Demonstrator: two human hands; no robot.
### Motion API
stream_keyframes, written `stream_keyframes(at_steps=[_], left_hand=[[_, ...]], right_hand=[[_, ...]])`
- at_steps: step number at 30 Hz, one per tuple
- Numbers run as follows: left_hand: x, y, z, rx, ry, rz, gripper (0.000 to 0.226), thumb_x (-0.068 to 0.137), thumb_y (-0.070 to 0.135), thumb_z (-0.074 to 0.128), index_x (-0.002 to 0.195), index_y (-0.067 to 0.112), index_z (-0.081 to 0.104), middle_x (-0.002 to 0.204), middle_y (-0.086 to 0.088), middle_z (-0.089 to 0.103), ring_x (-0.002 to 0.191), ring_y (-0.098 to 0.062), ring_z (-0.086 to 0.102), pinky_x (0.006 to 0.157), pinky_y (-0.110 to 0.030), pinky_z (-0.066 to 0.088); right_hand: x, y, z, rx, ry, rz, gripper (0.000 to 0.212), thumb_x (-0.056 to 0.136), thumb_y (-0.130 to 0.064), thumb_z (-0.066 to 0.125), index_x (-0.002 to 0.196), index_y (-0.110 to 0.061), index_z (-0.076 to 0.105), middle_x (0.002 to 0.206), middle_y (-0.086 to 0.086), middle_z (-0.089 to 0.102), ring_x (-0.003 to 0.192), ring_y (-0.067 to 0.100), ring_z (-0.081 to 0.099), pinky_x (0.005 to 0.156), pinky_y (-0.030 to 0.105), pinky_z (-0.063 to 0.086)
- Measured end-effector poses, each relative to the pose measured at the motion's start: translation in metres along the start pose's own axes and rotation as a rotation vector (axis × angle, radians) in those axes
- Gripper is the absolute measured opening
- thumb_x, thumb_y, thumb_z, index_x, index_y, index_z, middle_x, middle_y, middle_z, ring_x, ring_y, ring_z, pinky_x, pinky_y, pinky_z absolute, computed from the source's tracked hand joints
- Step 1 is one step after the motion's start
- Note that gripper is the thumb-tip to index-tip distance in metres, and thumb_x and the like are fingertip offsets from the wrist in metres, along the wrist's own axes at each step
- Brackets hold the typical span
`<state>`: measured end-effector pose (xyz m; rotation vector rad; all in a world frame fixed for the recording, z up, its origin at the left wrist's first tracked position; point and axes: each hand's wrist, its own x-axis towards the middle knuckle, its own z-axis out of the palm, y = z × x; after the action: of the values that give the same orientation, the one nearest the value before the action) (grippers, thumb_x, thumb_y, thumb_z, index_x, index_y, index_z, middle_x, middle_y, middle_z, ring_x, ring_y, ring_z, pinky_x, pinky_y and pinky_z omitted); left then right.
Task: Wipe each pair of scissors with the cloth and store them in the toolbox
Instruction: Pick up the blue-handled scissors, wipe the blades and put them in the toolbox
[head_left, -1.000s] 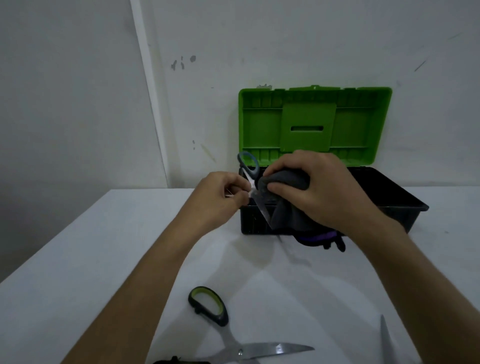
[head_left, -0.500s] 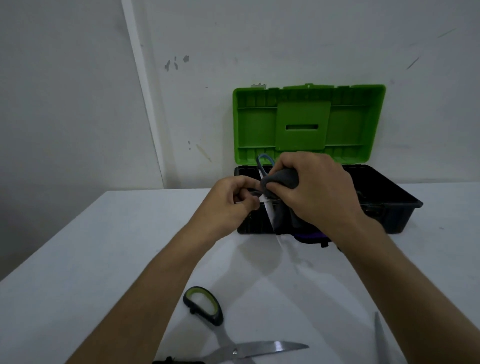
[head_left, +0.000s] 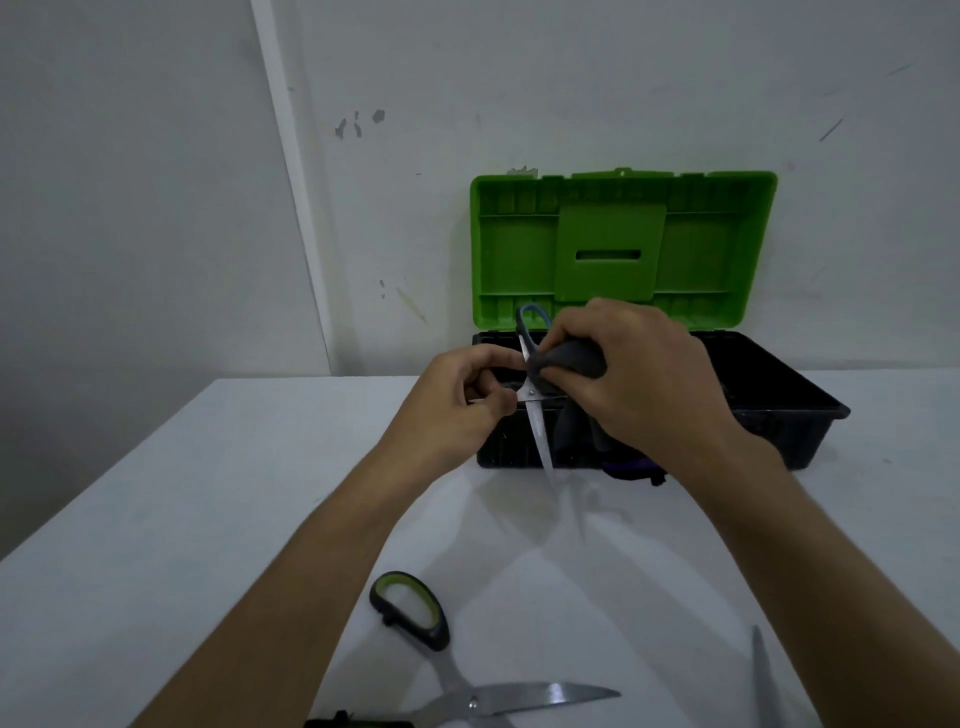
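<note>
I see the left hand (head_left: 470, 397) pinching one blade of an opened pair of blue-handled scissors (head_left: 535, 415) while the right hand (head_left: 639, 379) clutches a dark grey cloth (head_left: 569, 361) against them, held in the air just before the toolbox (head_left: 779, 410) (its green lid (head_left: 623, 249) stands open). I judge the wiping step to be under way, so next the cloth must travel the free blade before the pair is lowered inside. I count one cloth, one toolbox, the held pair, green-handled scissors (head_left: 447, 654) on the table (head_left: 182, 519), and a lone blade tip (head_left: 759, 675), perhaps a third pair.
</note>
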<state>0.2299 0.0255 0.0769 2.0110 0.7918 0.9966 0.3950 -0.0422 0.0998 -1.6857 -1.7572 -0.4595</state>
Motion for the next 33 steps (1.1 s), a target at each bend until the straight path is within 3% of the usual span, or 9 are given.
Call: stream_keyframes(at_steps=[5,8,11,15,18,22,28,33], left_hand=[[0.002,0.0,-0.003,0.126,0.075,0.072,0.03,0.092,0.006,0.061,0.106,0.032,0.064,0.071,0.0,0.057,0.066,-0.004,0.059,0.07,-0.014,0.049],[0.004,-0.002,-0.004,0.137,0.1,0.098,0.032,0.091,0.006,0.062,0.105,0.035,0.063,0.072,-0.004,0.059,0.074,-0.016,0.063,0.081,-0.026,0.055],[0.004,0.0,-0.007,0.096,0.099,0.114,0.03,0.091,0.004,0.061,0.11,0.026,0.066,0.072,-0.009,0.058,0.064,-0.009,0.057,0.071,-0.018,0.051],[0.006,-0.002,-0.017,0.023,0.127,0.066,0.029,0.092,0.002,0.059,0.111,0.023,0.066,0.071,-0.008,0.055,0.055,-0.001,0.051,0.058,-0.01,0.042],[0.006,-0.006,-0.013,0.049,0.152,0.05,0.028,0.092,0.004,0.059,0.109,0.026,0.066,0.07,-0.008,0.056,0.058,-0.008,0.052,0.061,-0.017,0.043],[0.006,-0.01,-0.002,0.156,0.166,0.06,0.027,0.091,0.009,0.06,0.109,0.028,0.067,0.075,-0.01,0.062,0.071,-0.021,0.063,0.068,-0.03,0.051],[0.009,-0.01,-0.014,0.052,0.094,0.061,0.029,0.093,0.0,0.058,0.117,0.013,0.067,0.066,-0.003,0.05,0.052,0.0,0.048,0.053,-0.009,0.039],[0.01,-0.011,-0.023,0.041,0.125,0.029,0.029,0.093,0.001,0.057,0.114,0.018,0.067,0.066,-0.001,0.056,0.049,0.001,0.047,0.051,-0.01,0.037]], right_hand=[[0.0,0.007,-0.008,-0.038,0.084,0.023,0.015,0.084,-0.037,0.075,0.097,-0.034,0.068,0.093,-0.01,0.063,0.088,0.016,0.059,0.068,0.031,0.045],[-0.001,-0.002,-0.006,0.025,0.017,-0.012,0.015,0.085,-0.042,0.073,0.098,-0.036,0.068,0.093,-0.013,0.064,0.088,0.013,0.058,0.071,0.034,0.049],[-0.002,-0.01,0.0,0.039,-0.01,-0.022,0.016,0.085,-0.047,0.07,0.098,-0.038,0.068,0.095,-0.015,0.066,0.09,0.012,0.06,0.074,0.036,0.052],[0.0,0.002,0.001,0.015,0.068,0.058,0.014,0.087,-0.045,0.07,0.098,-0.035,0.068,0.092,-0.013,0.065,0.086,0.012,0.058,0.068,0.03,0.043],[-0.002,0.013,-0.002,0.009,0.073,0.145,0.013,0.088,-0.043,0.07,0.097,-0.034,0.069,0.093,-0.011,0.066,0.087,0.014,0.06,0.068,0.028,0.038],[-0.003,0.005,0.004,0.099,0.057,0.077,0.014,0.086,-0.043,0.071,0.097,-0.034,0.069,0.091,-0.013,0.067,0.086,0.012,0.061,0.069,0.031,0.047],[-0.001,0.009,0.012,0.21,0.0,0.118,0.015,0.082,-0.043,0.074,0.095,-0.037,0.071,0.091,-0.019,0.069,0.089,0.01,0.063,0.077,0.04,0.056],[0.002,0.039,0.006,0.169,0.04,0.229,0.011,0.086,-0.04,0.073,0.096,-0.036,0.07,0.094,-0.014,0.069,0.092,0.013,0.063,0.074,0.034,0.051]])
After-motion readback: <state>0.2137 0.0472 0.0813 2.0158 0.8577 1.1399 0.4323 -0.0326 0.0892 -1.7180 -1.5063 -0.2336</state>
